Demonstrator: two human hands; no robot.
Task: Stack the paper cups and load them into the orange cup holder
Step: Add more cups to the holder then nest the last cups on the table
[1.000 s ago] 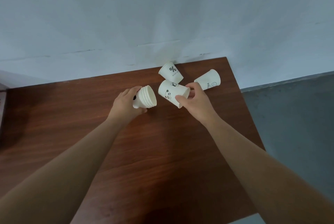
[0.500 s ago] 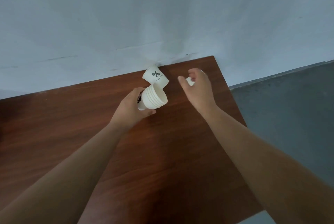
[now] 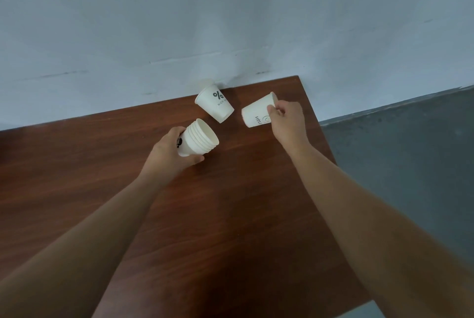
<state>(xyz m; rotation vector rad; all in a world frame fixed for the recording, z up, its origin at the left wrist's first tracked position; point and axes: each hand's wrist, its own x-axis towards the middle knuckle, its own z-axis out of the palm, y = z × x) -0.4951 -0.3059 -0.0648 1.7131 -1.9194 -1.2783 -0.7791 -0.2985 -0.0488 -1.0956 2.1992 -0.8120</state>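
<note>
At the far end of the table [image 3: 102,163], the left hand [image 3: 170,157] is gripping the nested stack [image 3: 201,138], the right hand [image 3: 288,121] is pinching a loose cup [image 3: 255,113] near its rim, and the "%" cup [image 3: 215,107] is lying unstacked between them; the orange holder is not showing in view.

A stack of nested cups [image 3: 201,138] was held by the left hand [image 3: 169,154] over the table [image 3: 230,228]. Behind it, by the wall [image 3: 230,22], a single cup [image 3: 214,107] was laid. Right of that, another cup [image 3: 256,113] was gripped by the right hand [image 3: 287,120].

Brown wooden table [image 3: 230,215], pale wall [image 3: 230,9], grey floor [image 3: 410,151]
</note>
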